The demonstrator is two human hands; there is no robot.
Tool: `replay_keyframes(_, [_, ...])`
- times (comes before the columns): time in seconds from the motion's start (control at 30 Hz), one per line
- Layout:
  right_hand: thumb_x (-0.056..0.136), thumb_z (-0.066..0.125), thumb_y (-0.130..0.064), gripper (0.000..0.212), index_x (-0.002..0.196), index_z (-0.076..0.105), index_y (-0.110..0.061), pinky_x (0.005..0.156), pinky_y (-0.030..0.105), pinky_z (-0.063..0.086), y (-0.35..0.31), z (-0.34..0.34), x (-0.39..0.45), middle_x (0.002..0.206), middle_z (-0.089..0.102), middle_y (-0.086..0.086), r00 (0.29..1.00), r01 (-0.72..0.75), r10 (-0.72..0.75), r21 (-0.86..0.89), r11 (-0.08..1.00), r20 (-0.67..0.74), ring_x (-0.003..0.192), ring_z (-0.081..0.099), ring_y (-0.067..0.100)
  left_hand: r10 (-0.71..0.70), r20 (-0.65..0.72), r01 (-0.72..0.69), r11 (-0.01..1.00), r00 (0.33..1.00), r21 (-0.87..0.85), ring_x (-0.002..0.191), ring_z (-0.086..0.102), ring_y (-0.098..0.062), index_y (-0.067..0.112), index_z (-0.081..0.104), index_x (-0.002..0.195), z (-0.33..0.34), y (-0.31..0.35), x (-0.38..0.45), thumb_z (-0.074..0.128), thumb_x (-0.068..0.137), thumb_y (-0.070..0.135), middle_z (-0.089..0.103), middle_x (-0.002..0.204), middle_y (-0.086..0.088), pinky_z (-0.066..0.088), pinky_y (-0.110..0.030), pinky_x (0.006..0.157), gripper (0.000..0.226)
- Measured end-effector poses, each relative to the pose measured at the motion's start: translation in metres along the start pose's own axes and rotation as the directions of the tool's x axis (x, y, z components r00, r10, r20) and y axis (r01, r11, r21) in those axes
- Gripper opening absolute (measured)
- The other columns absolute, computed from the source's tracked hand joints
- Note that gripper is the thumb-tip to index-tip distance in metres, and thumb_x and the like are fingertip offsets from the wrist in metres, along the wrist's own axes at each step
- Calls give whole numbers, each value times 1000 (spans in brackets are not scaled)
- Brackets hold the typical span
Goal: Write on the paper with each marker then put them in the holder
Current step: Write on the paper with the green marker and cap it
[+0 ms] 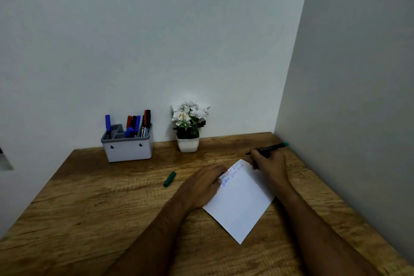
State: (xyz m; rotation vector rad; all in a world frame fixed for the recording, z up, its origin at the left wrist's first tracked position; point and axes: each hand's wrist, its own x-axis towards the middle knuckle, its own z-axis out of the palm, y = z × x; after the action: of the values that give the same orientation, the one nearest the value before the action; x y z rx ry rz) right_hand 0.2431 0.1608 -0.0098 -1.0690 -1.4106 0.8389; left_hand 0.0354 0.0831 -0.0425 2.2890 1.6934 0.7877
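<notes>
A white sheet of paper lies tilted on the wooden desk, with a few handwritten lines near its top. My left hand rests flat on the paper's left edge, covering part of the writing. My right hand grips a green marker, uncapped, its tip just beyond the paper's far corner. The marker's green cap lies on the desk left of my left hand. A grey holder stands at the back left with several blue, red and black markers upright in it.
A small white pot of white flowers stands against the back wall, right of the holder. Walls close in the desk at the back and on the right. Bare wood stretches in front of the holder.
</notes>
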Motion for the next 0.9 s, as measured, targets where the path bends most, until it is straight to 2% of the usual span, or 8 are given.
replay_keyframes(0.1, [90, 71, 5, 14, 78, 72, -3, 51, 28, 57, -10, -1, -1, 63, 70, 10, 1000, -14, 14, 170, 985, -3, 55, 67, 18, -12, -1, 12, 1000, 1000, -7, 131, 42, -4, 25, 46, 142, -2, 0, 1, 41, 103, 25, 48, 144, 12, 29, -15, 106, 39])
replay_keyframes(0.2, [88, 75, 3, 10, 81, 72, -2, 47, 30, 52, -19, 1, -4, 61, 68, 8, 1000, -4, 3, 245, 970, 3, 51, 62, 19, -11, -38, 11, 1000, 999, -19, 117, 49, -3, 24, 53, 133, -8, -1, 1, 46, 100, 23, 56, 131, 10, 41, -25, 101, 34])
replay_keyframes(0.27, [86, 78, 1, 9, 82, 73, -4, 47, 28, 47, -24, 4, -6, 60, 67, 5, 1000, 24, -25, 239, 971, 0, 50, 59, 17, -17, -97, 15, 1000, 995, -18, 119, 50, -5, 23, 54, 134, -16, -1, 1, 50, 98, 20, 56, 132, 8, 41, -24, 101, 36])
replay_keyframes(0.37, [87, 76, 2, 7, 85, 76, -5, 56, 33, 50, -31, 9, -11, 66, 69, 11, 996, 77, -86, 268, 960, 23, 57, 61, 21, -15, -194, 25, 998, 981, 49, 122, 52, -13, 14, 56, 132, -31, 0, -2, 54, 91, 10, 57, 132, 2, 39, -20, 98, 41])
replay_keyframes(0.5, [94, 65, 1, 18, 101, 81, -5, 70, 30, 58, -41, 16, -24, 85, 78, 11, 985, 43, -98, 353, 935, 140, 77, 71, 24, -125, -286, 189, 960, 950, 208, 102, 59, -22, 6, 65, 106, -50, -8, -12, 54, 85, 3, 64, 109, -7, 48, -30, 84, 24])
replay_keyframes(0.6, [96, 55, 2, 28, 103, 81, -7, 69, 26, 58, -48, 23, -30, 92, 78, 19, 977, -40, -45, 390, 920, 208, 81, 70, 28, -222, -325, 313, 913, 919, 261, 94, 58, -19, 11, 64, 94, -57, -16, -23, 56, 82, 3, 63, 100, -5, 45, -26, 77, 16])
replay_keyframes(0.73, [99, 57, 0, 16, 105, 71, -1, 66, 30, 59, -53, 32, -40, 92, 77, 21, 975, -30, -55, 372, 928, 215, 74, 72, 27, -266, -336, 370, 880, 904, 298, 88, 60, -18, 17, 64, 96, -60, -18, -35, 55, 81, 3, 65, 97, -3, 43, -25, 71, 22])
replay_keyframes(0.9, [96, 66, 0, 8, 92, 73, 2, 48, 27, 49, -57, 37, -48, 70, 70, 13, 966, 107, -164, 272, 956, 198, 54, 61, 16, -332, -297, 417, 860, 895, 296, 93, 59, -19, 26, 51, 73, -56, -23, -45, 50, 85, 7, 57, 86, 3, 33, -24, 69, 22])
